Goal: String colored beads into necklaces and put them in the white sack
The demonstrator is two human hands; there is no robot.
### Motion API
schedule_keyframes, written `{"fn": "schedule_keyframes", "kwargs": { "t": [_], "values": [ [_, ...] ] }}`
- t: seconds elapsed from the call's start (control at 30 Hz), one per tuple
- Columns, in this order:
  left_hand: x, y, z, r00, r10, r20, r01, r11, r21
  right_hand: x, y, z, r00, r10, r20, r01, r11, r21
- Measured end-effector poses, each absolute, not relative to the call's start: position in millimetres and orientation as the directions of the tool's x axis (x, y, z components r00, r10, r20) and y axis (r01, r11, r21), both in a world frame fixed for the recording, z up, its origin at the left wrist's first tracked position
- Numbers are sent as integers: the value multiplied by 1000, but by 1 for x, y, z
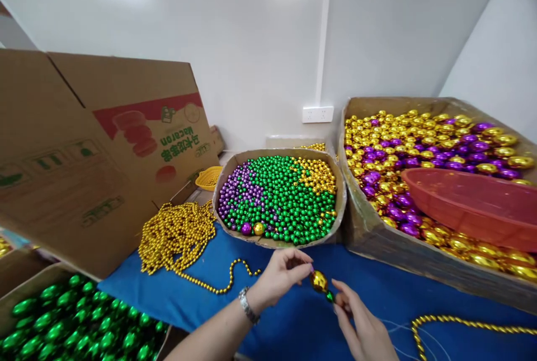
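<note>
A short row of beads hangs between my two hands above the blue cloth. My left hand, with a watch at its wrist, pinches the row's left end, where a bit of purple shows at the fingertips. A large shiny gold bead sits in the middle of the row. Beside it a smaller green bead lies at the fingertips of my right hand, whose fingers close on that end. Thin clear string trails on the cloth to the right.
A cardboard tray of purple, green and gold beads stands ahead. At right, a large box holds gold and purple beads and a red basin. Gold bead strands are heaped left, by a carton. Green beads lie lower left.
</note>
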State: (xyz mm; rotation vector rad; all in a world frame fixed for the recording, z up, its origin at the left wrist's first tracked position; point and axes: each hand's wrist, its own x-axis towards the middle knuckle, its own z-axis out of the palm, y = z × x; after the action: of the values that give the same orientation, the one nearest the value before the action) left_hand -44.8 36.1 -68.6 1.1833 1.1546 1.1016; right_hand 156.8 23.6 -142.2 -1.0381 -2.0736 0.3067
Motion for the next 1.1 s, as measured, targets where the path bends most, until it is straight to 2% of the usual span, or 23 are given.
{"fn": "schedule_keyframes", "kwargs": {
  "t": [0.13, 0.2, 0.33, 0.5, 0.7, 0.87, 1.0, 1.1],
  "values": [
    [-50, 35, -72, 119, 992, 37, 149, -55, 987, 158, 23, -141, -375, 778, 505, 570, 622, -536],
    [-51, 34, -77, 117, 992, 43, 178, -63, 982, 159, 21, -140, -375, 798, 472, 566, 601, -564],
    [-48, 34, -84, 109, 994, -30, 170, 11, 985, 160, 17, -142, -390, 824, 411, 560, 567, -604],
    [-45, 33, -80, 117, 992, -43, 167, 23, 986, 161, 16, -144, -395, 834, 385, 555, 550, -624],
    [-46, 32, -84, 91, 996, 13, 207, -32, 978, 163, 17, -148, -409, 835, 368, 547, 547, -634],
    [-47, 31, -79, 53, 996, 74, 293, -86, 952, 170, 24, -142, -418, 849, 323, 613, 526, -589],
    [-44, 29, -65, 49, 992, 116, 243, -125, 962, 166, 28, -123, -398, 847, 351, 597, 530, -602],
    [-41, 25, -55, 28, 991, 134, 216, -137, 967, 157, 29, -112, -447, 815, 368, 541, 574, -614]
  ]
}}
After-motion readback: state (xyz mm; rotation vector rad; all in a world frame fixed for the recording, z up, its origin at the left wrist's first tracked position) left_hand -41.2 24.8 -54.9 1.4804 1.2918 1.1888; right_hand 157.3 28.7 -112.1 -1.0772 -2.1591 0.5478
